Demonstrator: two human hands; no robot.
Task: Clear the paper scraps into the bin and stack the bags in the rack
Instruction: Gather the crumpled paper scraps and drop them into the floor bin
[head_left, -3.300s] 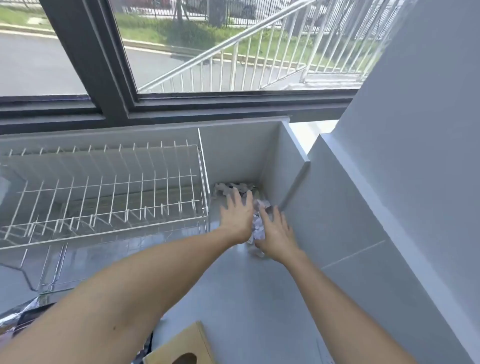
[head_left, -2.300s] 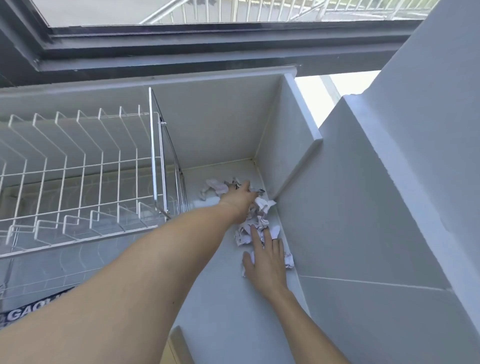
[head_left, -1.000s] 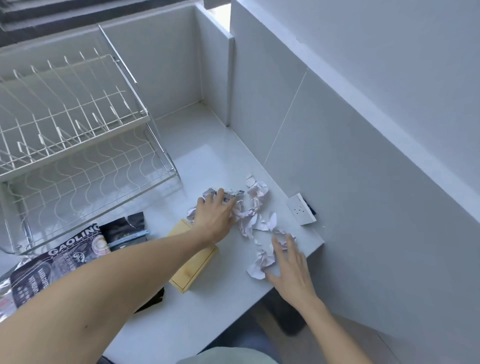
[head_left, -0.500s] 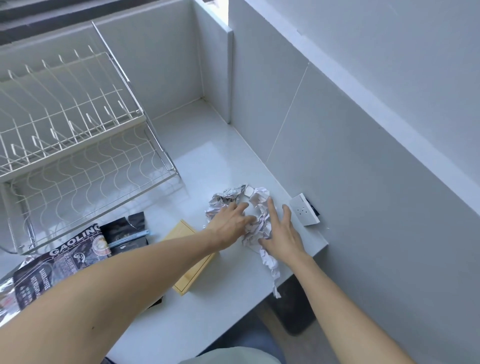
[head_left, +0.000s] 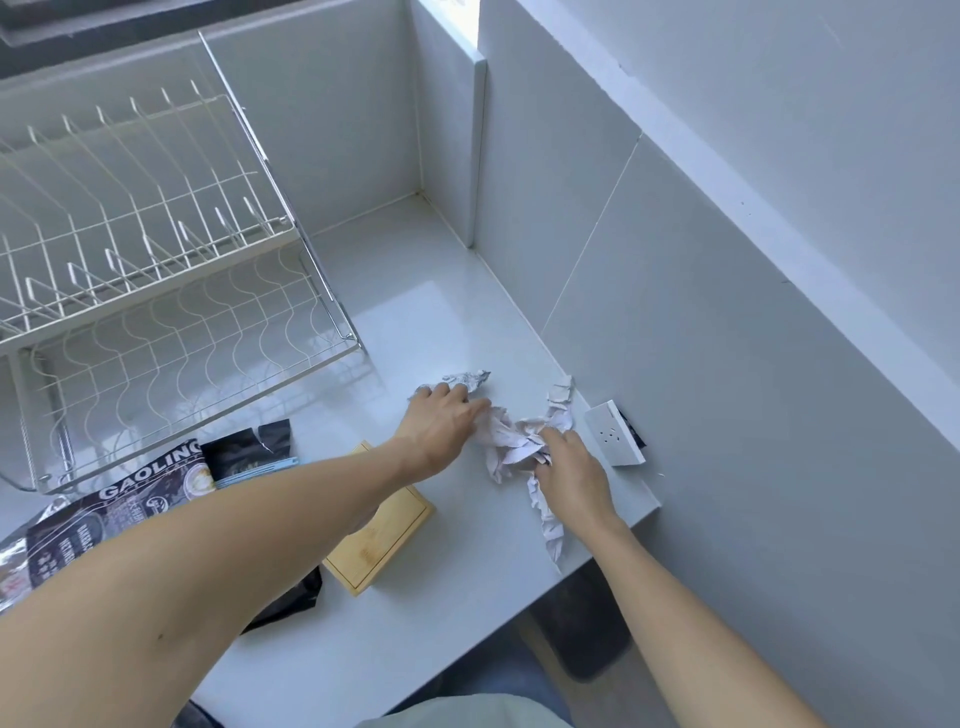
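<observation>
Reaching over the white counter (head_left: 441, 332) in the head view, both bare hands press on a loose heap of crumpled paper scraps (head_left: 511, 434) near the counter's right front corner. The left hand (head_left: 441, 423) lies palm down with fingers spread flat, clasping nothing, its fingertips on a grey crumpled piece at the far side of the heap. The right hand (head_left: 571, 475) also rests on the scraps; whether its fingers are pinching paper I cannot tell. One scrap trails toward the counter's front edge. A white socket plate (head_left: 613, 434) sits just beside the heap against the tiled wall. Left of the heap lie a wooden box (head_left: 387, 535) and black printed bags (head_left: 150, 483), in front of the white wire rack (head_left: 156, 270). A dark bin (head_left: 592, 623) stands on the floor below the counter's corner.
</observation>
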